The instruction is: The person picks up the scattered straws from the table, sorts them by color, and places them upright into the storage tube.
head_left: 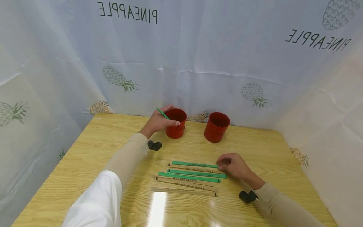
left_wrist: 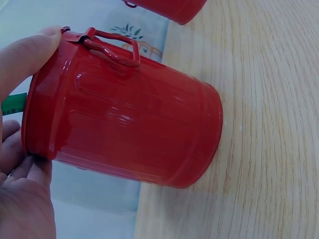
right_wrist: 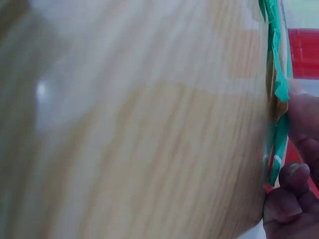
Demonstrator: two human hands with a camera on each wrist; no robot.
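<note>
My left hand (head_left: 160, 121) grips the rim of the left red bucket (left_wrist: 124, 109), its thumb at one side of the rim and its fingers at the other. A green wrapped straw (head_left: 163, 113) sticks up out of that bucket, slanting past the hand. Lower down, my right hand (head_left: 233, 165) pinches the right end of the farthest green wrapped straw (head_left: 195, 164) lying on the table. Only its fingertips (right_wrist: 294, 174) and the ends of some straws show in the right wrist view. Closer to me lie several more green and brown wrapped straws (head_left: 187, 189), roughly side by side.
A second red bucket (head_left: 216, 127) stands to the right of the first, near the back edge of the wooden table (head_left: 93, 164). Behind the table hangs a white curtain (head_left: 198, 47) with pineapple prints. Black wrist devices (head_left: 248, 196) sit at both wrists.
</note>
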